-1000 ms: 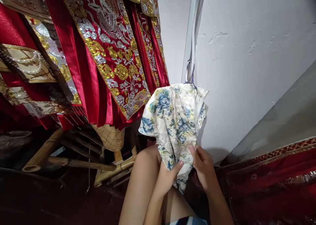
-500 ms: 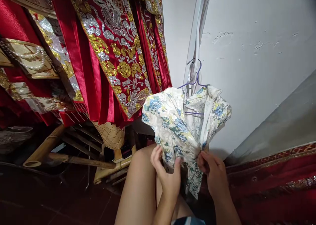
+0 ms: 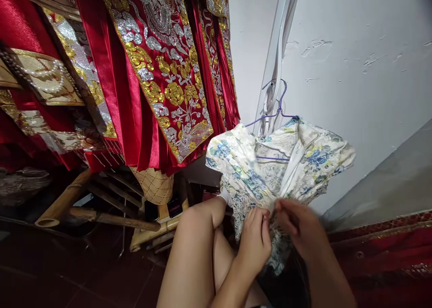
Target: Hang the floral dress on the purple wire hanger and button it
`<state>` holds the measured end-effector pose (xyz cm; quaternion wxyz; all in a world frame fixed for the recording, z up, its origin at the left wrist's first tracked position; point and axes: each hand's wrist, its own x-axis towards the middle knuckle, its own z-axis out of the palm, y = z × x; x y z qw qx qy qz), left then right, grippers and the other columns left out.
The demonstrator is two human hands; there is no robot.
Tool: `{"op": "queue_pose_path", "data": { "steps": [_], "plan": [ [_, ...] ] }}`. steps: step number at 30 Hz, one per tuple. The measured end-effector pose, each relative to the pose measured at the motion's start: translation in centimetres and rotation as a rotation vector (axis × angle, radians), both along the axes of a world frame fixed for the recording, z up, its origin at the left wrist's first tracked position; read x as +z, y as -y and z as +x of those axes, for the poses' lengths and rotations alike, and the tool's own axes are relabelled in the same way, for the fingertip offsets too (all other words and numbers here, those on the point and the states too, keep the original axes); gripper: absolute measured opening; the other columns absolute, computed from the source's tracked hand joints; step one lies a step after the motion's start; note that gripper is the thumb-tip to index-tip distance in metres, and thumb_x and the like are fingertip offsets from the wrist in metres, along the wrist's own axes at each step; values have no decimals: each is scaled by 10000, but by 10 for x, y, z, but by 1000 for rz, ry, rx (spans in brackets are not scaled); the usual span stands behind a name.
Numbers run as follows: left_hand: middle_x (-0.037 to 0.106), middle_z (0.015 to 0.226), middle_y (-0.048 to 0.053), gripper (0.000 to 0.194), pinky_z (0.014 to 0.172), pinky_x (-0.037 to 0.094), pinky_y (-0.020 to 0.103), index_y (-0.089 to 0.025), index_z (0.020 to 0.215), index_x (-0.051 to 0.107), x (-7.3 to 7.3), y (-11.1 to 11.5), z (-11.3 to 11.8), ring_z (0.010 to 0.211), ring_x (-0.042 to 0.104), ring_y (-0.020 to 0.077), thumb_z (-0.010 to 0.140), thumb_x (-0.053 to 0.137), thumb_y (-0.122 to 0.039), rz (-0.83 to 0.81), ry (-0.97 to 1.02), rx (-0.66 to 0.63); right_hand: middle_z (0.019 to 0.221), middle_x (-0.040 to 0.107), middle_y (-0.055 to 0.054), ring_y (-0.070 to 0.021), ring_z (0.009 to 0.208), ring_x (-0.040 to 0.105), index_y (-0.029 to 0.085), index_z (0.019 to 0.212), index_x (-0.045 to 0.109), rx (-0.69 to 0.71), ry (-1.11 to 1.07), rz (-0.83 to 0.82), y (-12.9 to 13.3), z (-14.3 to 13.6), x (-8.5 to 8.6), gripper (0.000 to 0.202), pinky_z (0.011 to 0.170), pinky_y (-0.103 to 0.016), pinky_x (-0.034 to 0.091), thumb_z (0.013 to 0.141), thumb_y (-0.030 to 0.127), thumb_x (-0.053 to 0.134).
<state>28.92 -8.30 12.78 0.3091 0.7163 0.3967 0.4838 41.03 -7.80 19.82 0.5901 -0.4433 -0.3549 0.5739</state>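
Observation:
A white short-sleeved blouse (image 3: 243, 164) with blue and yellow flowers hangs on a purple wire hanger (image 3: 281, 110) in front of me. Its V-shaped neckline lies open above my hands, and the lower part bunches and droops below them. My left hand (image 3: 254, 240) is closed on the front of the blouse, just left of its middle. Close beside it, my right hand (image 3: 300, 227) pinches the cloth at the bottom of the neckline, slightly blurred. What lies between the fingertips is too small to make out.
Red satin garments (image 3: 168, 96) with gold and silver embroidery hang at the left. Beneath them stands a bamboo frame (image 3: 101, 213) with a phone (image 3: 174, 206) lying nearby. A white strap (image 3: 281, 38) runs down the wall to the hanger. Red cloth (image 3: 388, 258) lies at lower right.
My left hand has moved right and closed on the blouse front near my right hand. The blouse's right side has spread out wider, and the view has shifted slightly.

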Motion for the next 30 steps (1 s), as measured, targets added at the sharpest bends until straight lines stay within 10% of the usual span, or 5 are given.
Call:
{"op": "queue_pose_path", "data": {
  "steps": [7,13,16,23,30],
  "plan": [
    [593,920,66,162,805,434,327,-206,942,500,-19,-20,-18,886,542,215,989,364,-132,14,-137,33,432,218,110,-64,408,99,168,678,584,122,-177,144,-73,23,106,181,359,-190,158,838,199,666],
    [615,928,62,106,806,462,326,-196,929,537,-29,-33,-33,892,578,211,926,491,-100,-27,-116,-2,456,347,88,-59,390,225,158,793,639,76,-37,338,-77,2,95,202,371,-192,172,856,341,696],
    [653,976,49,153,831,476,315,-201,1025,589,6,-45,-42,901,604,193,896,610,-123,41,-31,-37,409,400,67,-58,366,249,154,761,643,-2,39,369,-76,-7,79,326,378,-207,132,814,467,718],
    [670,1034,47,316,861,478,298,-227,1304,590,145,-100,-40,920,621,161,996,525,-206,544,-12,13,396,409,54,-63,376,280,164,660,610,-8,174,396,-63,-1,96,349,409,-220,179,855,453,637],
    [681,901,40,152,832,462,309,-164,927,660,186,-119,-22,887,623,171,986,534,-226,735,-139,117,356,356,67,-70,371,241,186,568,549,-70,290,365,-97,0,70,351,426,-242,149,813,435,587]
  ]
}}
